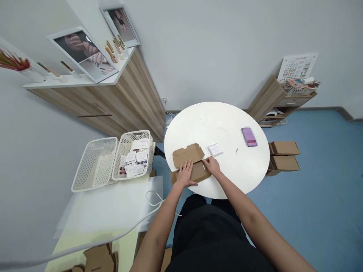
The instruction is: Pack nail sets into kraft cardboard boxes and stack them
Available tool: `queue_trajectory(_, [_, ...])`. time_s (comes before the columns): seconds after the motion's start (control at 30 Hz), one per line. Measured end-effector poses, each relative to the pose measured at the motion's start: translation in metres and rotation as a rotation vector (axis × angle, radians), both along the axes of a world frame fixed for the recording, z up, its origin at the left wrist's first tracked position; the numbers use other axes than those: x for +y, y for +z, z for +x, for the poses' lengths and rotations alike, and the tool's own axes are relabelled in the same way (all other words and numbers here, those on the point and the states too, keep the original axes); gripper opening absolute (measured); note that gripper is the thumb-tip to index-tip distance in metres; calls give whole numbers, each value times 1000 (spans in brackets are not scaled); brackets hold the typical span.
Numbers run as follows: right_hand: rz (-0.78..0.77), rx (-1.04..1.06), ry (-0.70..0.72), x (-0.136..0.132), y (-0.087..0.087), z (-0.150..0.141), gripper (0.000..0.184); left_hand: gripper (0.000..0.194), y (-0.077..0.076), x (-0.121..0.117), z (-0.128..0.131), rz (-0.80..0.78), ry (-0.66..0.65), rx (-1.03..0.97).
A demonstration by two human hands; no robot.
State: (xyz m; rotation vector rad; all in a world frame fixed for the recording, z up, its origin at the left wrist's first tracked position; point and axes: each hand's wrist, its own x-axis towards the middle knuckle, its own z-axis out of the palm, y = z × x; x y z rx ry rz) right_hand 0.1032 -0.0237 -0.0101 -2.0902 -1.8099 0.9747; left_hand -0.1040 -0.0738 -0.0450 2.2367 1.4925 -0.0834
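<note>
An opened brown cardboard mailer box (pixel 188 155) lies on the near edge of the round white table (pixel 218 121), its lid folded up and away from me. My left hand (pixel 185 174) rests flat on the box's front section. My right hand (pixel 211 165) sits at that section's right end, its fingertips on the cardboard near a small white strip. Just beyond the right hand lies a small white square packet (pixel 215 150), not touching it. A pink-purple box (pixel 249 136), blurred in the picture, stands farther right on the table.
To the left, a white side table (pixel 102 211) holds an empty white perforated basket (pixel 95 164) and a second basket (pixel 133 155) filled with cards and packets. Flat cardboard boxes (pixel 284 148) are stacked right of the round table. A white cable (pixel 154 200) crosses the side table.
</note>
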Motion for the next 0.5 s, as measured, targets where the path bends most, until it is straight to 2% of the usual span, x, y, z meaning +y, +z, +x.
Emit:
queue_trajectory(0.1, [7, -82, -79, -17, 4, 19, 30, 133, -1, 1, -1, -9, -3, -2])
queue_trajectory(0.27, [-202, -201, 20, -48, 0, 35, 34, 133, -4, 0, -1, 12, -10, -6])
queue_trajectory(0.4, [-185, -184, 4, -49, -1, 24, 18, 128, -2, -1, 0, 15, -1, -2])
queue_trajectory(0.5, [-151, -155, 48, -44, 1, 9, 8, 125, 0, 0, 1, 4, 10, -6])
